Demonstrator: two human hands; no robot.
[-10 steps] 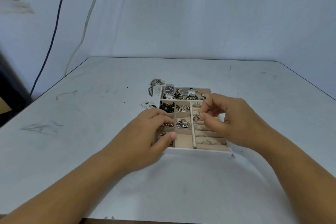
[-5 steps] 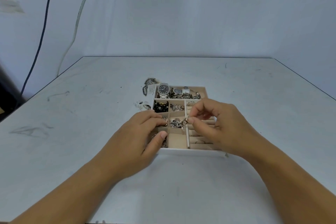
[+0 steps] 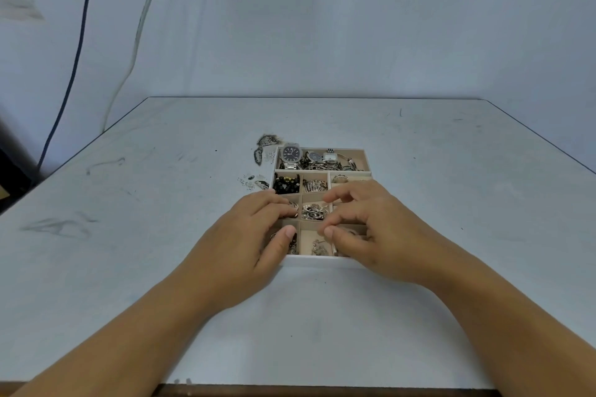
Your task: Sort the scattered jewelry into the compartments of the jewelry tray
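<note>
Left hand (image 3: 254, 235) rests relaxed on the jewelry tray's (image 3: 319, 261) left compartments, gripping nothing. Right hand (image 3: 371, 226) over its right side, thumb and forefinger parted, empty. Tray mid-table (image 3: 161, 187); loose jewelry (image 3: 266, 141) beside its far-left corner. Watch (image 3: 291, 154) dial lettering too small to read.

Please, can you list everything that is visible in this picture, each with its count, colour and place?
table: one, pale grey, scuffed, fills the foreground
jewelry tray: one, white rim, beige compartments, middle of the table
watches: three dials seen, silver, far compartment
black beads: one heap, black with some gold, left compartment beyond the left hand
silver pieces: one heap, number unclear, middle compartment
loose jewelry: several small pieces, silver and dark, on the table left of the tray
cables: two, one dark and one white, on the wall at left
left hand: one, rests on the tray's left compartments
right hand: one, over the tray's right side, thumb and forefinger apart
</note>
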